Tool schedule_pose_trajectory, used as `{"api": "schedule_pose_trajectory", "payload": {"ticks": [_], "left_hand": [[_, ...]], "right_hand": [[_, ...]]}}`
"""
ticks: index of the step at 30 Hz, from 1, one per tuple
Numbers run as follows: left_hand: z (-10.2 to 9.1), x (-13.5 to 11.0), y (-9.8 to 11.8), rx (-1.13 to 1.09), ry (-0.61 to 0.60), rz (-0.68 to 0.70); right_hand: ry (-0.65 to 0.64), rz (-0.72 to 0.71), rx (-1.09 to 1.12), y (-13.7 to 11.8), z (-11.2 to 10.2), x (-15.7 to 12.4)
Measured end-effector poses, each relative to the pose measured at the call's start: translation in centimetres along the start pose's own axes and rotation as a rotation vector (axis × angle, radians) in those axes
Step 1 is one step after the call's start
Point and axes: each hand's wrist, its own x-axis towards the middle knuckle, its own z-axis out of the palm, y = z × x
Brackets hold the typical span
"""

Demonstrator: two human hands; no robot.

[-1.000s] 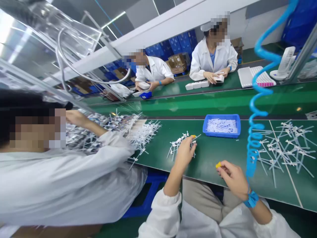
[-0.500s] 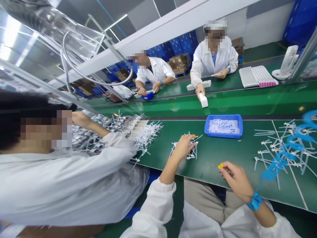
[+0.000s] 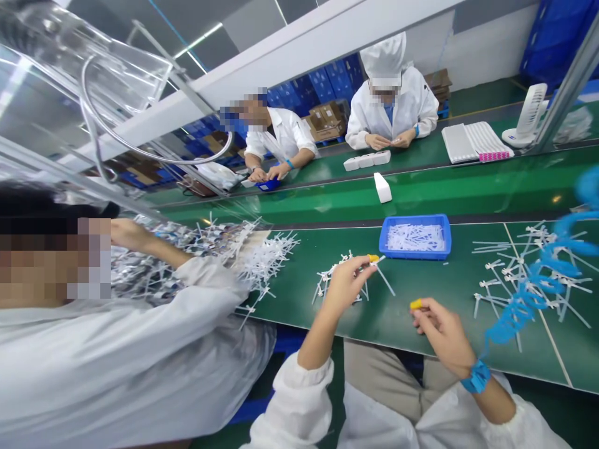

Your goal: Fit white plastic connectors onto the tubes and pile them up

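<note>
My left hand [image 3: 345, 285], a yellow finger cot on one fingertip, pinches a thin white plastic stick-shaped part [image 3: 386, 280] that slants down toward the table. Under and behind that hand lies a small pile of similar white parts [image 3: 322, 280], partly covered by it. My right hand [image 3: 444, 333] hovers over the table's front edge, with a yellow finger cot and a blue wrist strap. Its fingers are curled, thumb close to the index fingertip; whatever they may hold is hidden. Beyond both hands stands a blue tray [image 3: 415, 254] of short white pieces.
More white parts [image 3: 510, 274] lie scattered at right, under a coiled blue cord [image 3: 533, 293]. A large heap of them [image 3: 266, 255] is at left, beside a co-worker [image 3: 140, 349]. A white block [image 3: 382, 188] lies on the green belt; two people sit across it.
My left hand has lifted slightly from the small pile with a white part in its fingers. Across the belt, a co-worker has let go of the white block. My right hand has barely moved.
</note>
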Motion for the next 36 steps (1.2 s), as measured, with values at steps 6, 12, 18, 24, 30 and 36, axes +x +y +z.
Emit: {"api": "schedule_pose_trajectory", "payload": {"ticks": [6,12,18,24,30,36], "left_hand": [[7.8,-3.4,2.2,-0.022,-0.066,0.101],[9.0,-4.8,0.9,0.107,-0.058,0.139],[4.0,-2.4,-2.7,0.331,0.025,-0.013],[1.7,-0.1,-5.1,0.447,-0.073,-0.099],[-0.7,-0.3,-3.7,0.169,0.112,-0.057],[0.2,-1.9,-0.3,-0.261,0.221,-0.158]], "right_hand": [[0.146,-0.106,0.037,1.1,-0.3,0.4],[0.121,-0.180,0.043,0.7,0.0,0.4],[0.110,-0.170,0.061,0.0,0.0,0.4],[0.080,-0.189,0.028,0.1,-0.1,0.5],[-0.019,-0.266,-0.201,0.2,-0.3,0.3],[-0.083,-0.484,-0.450,1.0,0.3,0.3]]}}
